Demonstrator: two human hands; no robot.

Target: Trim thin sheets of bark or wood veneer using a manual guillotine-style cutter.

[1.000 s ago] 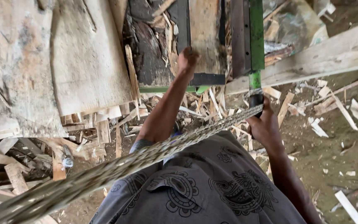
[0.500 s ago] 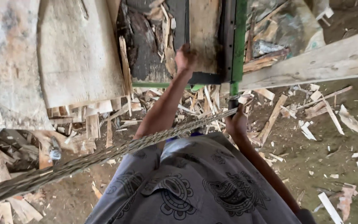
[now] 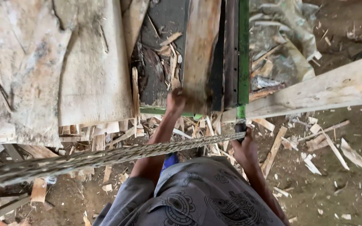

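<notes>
left hand [image 3: 176, 99] is stretched forward, fingers clamped on the near end of a wooden plank [image 3: 201, 54] that lies lengthwise on the dark machine bed [image 3: 160, 62]. the plank sits just beside the green rail [image 3: 244, 50], its near end at the bed's front edge. right hand [image 3: 244, 150] is lower and nearer the body, fingers wrapped shut round the black handle [image 3: 240, 127] at the bottom of that rail, touching it. a thick braided cable [image 3: 105, 157] runs across the view from the left edge to the handle, passing over the left forearm.

step in hand looks like feeding or steadying the plank along the rail while the other hand works the handle. next move probably calls for keeping the plank flat and tight against the rail, and for steady pressure on the handle with the forearm clear of the cable.

around: big pale slabs [image 3: 55, 62] to the left, a long pale beam [image 3: 315, 90] to the right, offcuts and chips [image 3: 315, 146] all over the dirt floor.
</notes>
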